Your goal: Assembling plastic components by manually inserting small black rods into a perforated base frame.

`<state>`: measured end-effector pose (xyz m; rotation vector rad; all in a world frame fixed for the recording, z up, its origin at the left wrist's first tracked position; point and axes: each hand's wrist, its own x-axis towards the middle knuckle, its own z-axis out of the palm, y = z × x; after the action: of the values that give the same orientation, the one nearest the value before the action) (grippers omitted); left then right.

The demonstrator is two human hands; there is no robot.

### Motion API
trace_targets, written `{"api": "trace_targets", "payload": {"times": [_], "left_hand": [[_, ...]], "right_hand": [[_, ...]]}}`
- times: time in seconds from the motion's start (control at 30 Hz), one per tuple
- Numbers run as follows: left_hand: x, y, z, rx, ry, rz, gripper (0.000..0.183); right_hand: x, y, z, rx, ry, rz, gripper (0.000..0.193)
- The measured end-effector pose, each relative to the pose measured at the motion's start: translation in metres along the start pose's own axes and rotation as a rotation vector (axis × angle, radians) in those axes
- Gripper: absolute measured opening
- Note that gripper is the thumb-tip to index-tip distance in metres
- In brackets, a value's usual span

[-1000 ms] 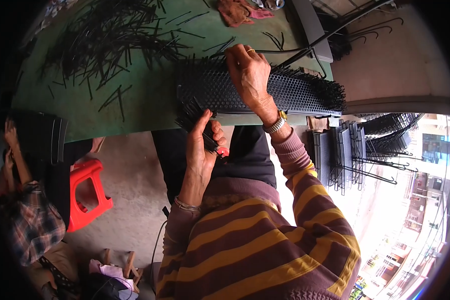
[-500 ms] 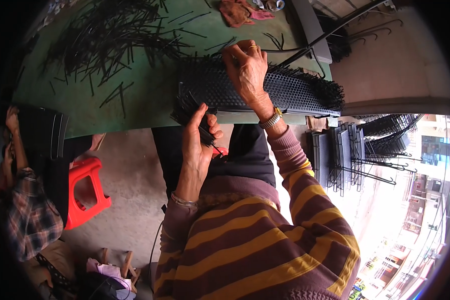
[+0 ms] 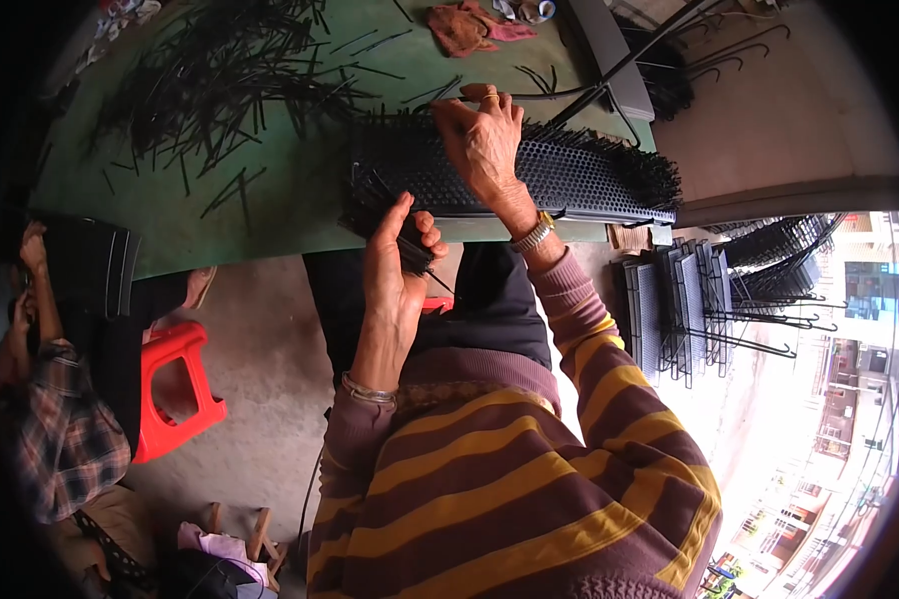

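Two-handed at a perforated black panel [image 3: 579, 186] along the near edge of the green table [image 3: 290, 228], with a heap of loose strips [image 3: 220, 75] farther left. Clasping a bundle of thin black strips [image 3: 370, 207] in the half-curled left hand [image 3: 393, 258] at the panel's near left corner. Holding the right hand [image 3: 485, 150] arched over the far side with fingers drawn together; cannot tell whether pinching anything.

Rust-red rag [image 3: 459, 30] lying on far side of green table [image 3: 295, 205]; red plastic stool [image 3: 208, 394] on grey floor [image 3: 265, 399] at left, near person in plaid shirt [image 3: 75, 439]; lower left, pale pink cloth [image 3: 220, 547] beside small wooden frame [image 3: 260, 534]
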<state>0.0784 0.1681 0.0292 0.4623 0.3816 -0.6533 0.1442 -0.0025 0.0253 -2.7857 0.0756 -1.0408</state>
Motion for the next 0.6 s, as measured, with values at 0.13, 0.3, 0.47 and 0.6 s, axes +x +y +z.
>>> {"api": "trace_targets", "payload": {"times": [0.13, 0.3, 0.47, 0.6], "left_hand": [[0.004, 0.002, 0.002, -0.028, -0.036, -0.02, 0.013], [0.007, 0.006, 0.006, -0.025, -0.01, 0.024, 0.013], [0.018, 0.013, 0.011, -0.052, 0.018, 0.115, 0.017], [0.027, 0.009, 0.032, -0.016, 0.043, 0.168, 0.015]], "right_hand": [[0.005, -0.003, 0.007, -0.06, -0.009, -0.042, 0.014], [0.002, -0.008, 0.007, -0.043, 0.022, -0.035, 0.026], [-0.013, -0.033, -0.046, 1.08, 0.017, 0.369, 0.04], [-0.05, -0.053, -0.066, 1.076, 0.035, 0.275, 0.052]]}}
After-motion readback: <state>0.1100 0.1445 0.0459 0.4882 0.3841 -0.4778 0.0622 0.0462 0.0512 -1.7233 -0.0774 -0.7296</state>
